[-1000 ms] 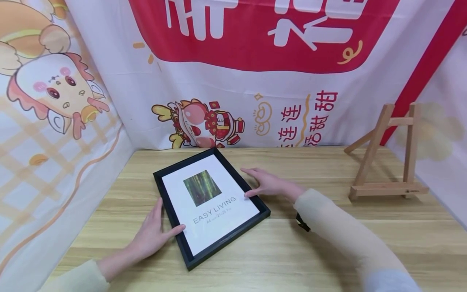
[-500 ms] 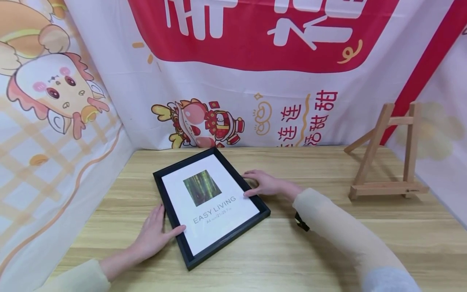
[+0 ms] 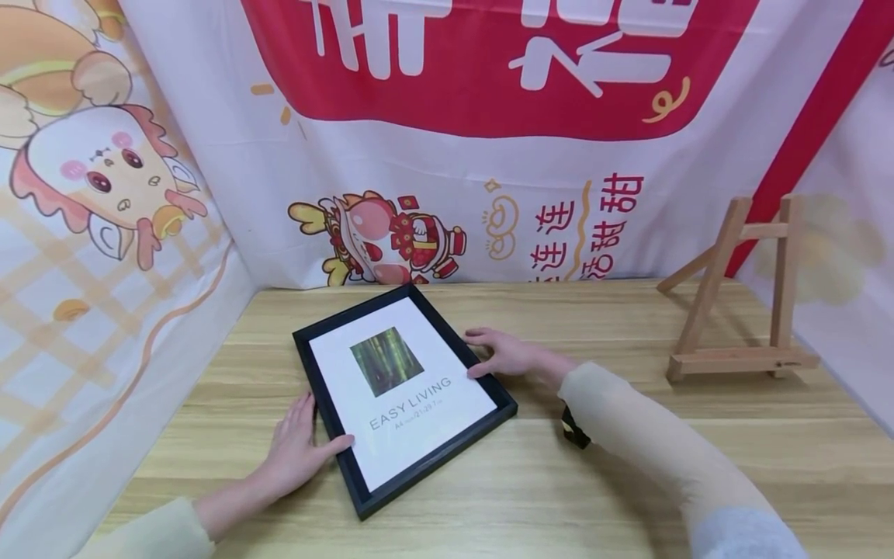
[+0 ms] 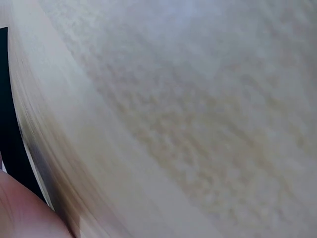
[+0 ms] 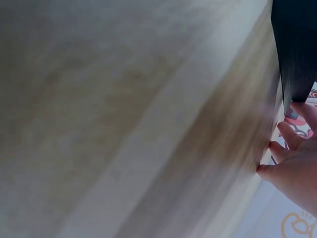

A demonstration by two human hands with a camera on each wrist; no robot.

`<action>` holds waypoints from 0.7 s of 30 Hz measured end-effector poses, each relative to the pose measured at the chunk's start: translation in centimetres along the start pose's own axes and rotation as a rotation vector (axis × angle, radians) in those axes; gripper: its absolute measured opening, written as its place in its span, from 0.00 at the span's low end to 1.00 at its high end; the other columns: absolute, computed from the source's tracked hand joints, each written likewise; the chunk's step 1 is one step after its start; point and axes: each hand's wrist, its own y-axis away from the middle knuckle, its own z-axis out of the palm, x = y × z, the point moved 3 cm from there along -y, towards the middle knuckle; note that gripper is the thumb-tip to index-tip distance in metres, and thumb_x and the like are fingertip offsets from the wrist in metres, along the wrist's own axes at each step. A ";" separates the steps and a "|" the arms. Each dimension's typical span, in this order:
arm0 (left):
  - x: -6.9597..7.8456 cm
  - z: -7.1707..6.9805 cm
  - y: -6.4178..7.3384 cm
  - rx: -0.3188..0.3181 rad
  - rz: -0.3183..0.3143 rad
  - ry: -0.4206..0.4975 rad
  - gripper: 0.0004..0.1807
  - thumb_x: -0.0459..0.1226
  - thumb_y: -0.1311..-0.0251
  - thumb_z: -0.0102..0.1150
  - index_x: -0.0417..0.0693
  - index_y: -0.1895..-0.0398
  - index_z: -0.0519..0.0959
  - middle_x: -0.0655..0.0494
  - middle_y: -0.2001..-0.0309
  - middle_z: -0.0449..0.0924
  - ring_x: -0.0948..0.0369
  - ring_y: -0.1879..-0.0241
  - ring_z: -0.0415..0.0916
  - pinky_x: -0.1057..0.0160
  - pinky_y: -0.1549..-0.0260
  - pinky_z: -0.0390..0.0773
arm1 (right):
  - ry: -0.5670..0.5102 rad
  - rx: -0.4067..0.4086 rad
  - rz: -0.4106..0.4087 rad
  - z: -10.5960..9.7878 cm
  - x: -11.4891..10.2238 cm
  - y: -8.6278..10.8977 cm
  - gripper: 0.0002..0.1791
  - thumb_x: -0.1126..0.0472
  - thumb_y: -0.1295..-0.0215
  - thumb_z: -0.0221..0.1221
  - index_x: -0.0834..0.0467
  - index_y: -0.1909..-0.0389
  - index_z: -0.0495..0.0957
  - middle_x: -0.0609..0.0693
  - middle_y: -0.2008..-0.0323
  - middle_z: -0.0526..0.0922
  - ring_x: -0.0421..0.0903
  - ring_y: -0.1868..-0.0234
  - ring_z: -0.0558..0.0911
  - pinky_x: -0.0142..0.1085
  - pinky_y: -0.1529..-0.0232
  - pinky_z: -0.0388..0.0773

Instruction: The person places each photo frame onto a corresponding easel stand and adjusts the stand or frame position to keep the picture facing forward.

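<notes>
A black picture frame (image 3: pixel 438 461) lies flat and slanted on the wooden table, showing a white sheet with a green forest photo and the words EASY LIVING. At its left edge, my left hand (image 3: pixel 296 450) grips the side, thumb over the top and fingers along the outside. My right hand (image 3: pixel 506 353) holds the opposite edge, thumb on top, fingers bent down at the outer side. In the right wrist view, the fingertips (image 5: pixel 277 146) are down at the table beside the black frame side (image 5: pixel 297 49). The left wrist view catches only a strip of the frame (image 4: pixel 12 134).
A small wooden easel (image 3: pixel 743 361) stands at the right rear of the table (image 3: pixel 615 326). Behind the table hangs a red and white printed cloth (image 3: pixel 489 155), with another cartoon cloth (image 3: pixel 133 310) along the left. A dark device (image 3: pixel 574 431) sits under the right wrist.
The fingers of both hands have drawn in against the frame's sides; the right fingers, straighter before, are now bent. The picture frame has stayed in place.
</notes>
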 end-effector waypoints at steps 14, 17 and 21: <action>0.5 -0.1 -0.4 0.068 0.062 0.232 0.57 0.49 0.43 0.68 0.35 0.24 0.40 0.30 0.28 0.46 0.37 0.30 0.47 0.39 0.33 0.50 | -0.171 0.065 -0.100 0.1 -0.6 1.2 0.37 0.64 0.36 0.63 0.62 0.28 0.60 0.62 0.35 0.69 0.58 0.35 0.68 0.49 0.34 0.62; 1.0 -0.1 -0.6 0.061 0.052 0.344 0.59 0.44 0.42 0.68 0.43 0.23 0.33 0.31 0.29 0.52 0.38 0.32 0.53 0.42 0.35 0.56 | -0.231 0.092 -0.137 -0.3 -0.7 1.4 0.38 0.66 0.35 0.61 0.62 0.27 0.57 0.63 0.35 0.69 0.59 0.38 0.71 0.47 0.38 0.69; 1.9 -0.2 -0.7 0.066 0.014 0.440 0.60 0.39 0.41 0.67 0.50 0.23 0.28 0.28 0.38 0.66 0.38 0.40 0.68 0.44 0.40 0.67 | -0.287 0.140 -0.139 -1.1 -0.8 1.8 0.38 0.67 0.34 0.60 0.59 0.25 0.55 0.64 0.36 0.70 0.58 0.40 0.72 0.44 0.44 0.75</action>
